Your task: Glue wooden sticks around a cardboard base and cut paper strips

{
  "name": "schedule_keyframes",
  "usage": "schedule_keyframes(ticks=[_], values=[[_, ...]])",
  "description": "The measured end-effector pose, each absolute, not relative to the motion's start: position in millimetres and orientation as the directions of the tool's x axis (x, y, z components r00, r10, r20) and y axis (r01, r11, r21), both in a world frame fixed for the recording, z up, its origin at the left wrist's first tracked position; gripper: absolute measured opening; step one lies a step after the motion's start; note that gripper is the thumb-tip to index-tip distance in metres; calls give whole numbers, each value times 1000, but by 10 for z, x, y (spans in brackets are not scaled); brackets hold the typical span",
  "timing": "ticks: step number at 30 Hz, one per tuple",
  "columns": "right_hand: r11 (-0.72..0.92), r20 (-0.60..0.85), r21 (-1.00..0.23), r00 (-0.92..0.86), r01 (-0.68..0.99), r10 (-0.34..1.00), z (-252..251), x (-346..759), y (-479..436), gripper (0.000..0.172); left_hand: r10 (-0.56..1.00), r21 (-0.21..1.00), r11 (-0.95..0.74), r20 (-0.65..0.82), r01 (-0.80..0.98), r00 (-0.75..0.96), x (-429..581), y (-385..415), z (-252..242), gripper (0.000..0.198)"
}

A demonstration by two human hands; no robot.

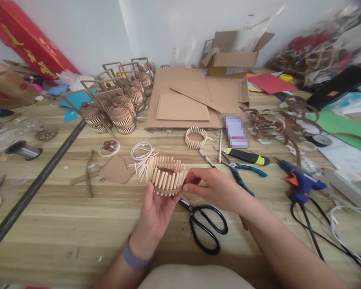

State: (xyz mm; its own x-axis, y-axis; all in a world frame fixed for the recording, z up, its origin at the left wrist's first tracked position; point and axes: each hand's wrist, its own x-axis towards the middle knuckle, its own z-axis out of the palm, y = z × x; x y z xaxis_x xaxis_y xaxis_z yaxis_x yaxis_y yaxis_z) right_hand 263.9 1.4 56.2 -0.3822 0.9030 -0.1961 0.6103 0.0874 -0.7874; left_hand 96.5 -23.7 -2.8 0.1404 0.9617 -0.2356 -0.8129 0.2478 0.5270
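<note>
- The left hand cups the stick ring from beneath, fingers curled round its base.
- The right hand pinches the ring's right rim, seemingly seating a stick there; any further handling calls for light, even pressure.
- Scissors lie just under the right wrist.
- Loose sticks lie just beyond the left hand.
- A smaller ring stands farther off.

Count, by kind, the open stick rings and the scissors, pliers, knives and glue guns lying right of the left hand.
Open stick rings: 2 (held ring, table ring)
Scissors: 1
Pliers: 1
Utility knife: 1
Glue gun: 1
Total: 6
</note>
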Motion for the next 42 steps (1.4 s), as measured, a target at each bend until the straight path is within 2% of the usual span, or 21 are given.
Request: schedule_keyframes(ticks=[9, 17, 22, 25, 30, 37, 42], values=[[145, -130, -756, -364, 638, 922, 523, 2626, 3, 12, 956, 523, 243, -270, -817, 112, 966, -247, -47, 47], [222, -30, -816, -423, 533, 906, 498, 2636, 5, 2, 968, 531, 220, -220, -818, 117, 1052, -240, 25, 46], [145, -81, -883, -448, 447, 890, 495, 2636, 29, 4, 982, 626, 140, -185, -767, 28, 1047, -209, -9, 48], [134, -77, -890, -432, 437, 898, 465, 2633, 52, 4, 982, 690, 35, -158, -723, -103, 1015, -195, -55, 48], [113, -61, -922, -426, 371, 903, 366, 2610, 71, 7, 951, 802, -125, -71, -584, -301, 952, -197, -129, 31], [93, -63, -916, -370, 390, 927, 378, 2544, 21, 5, 912, 908, -137, -40, -395, -409, 963, -242, -171, 34], [122, -31, -909, -357, 398, 934, 423, 2514, -32, 7, 925, 952, -123, 8, -281, -379, 953, -300, -201, 49]])
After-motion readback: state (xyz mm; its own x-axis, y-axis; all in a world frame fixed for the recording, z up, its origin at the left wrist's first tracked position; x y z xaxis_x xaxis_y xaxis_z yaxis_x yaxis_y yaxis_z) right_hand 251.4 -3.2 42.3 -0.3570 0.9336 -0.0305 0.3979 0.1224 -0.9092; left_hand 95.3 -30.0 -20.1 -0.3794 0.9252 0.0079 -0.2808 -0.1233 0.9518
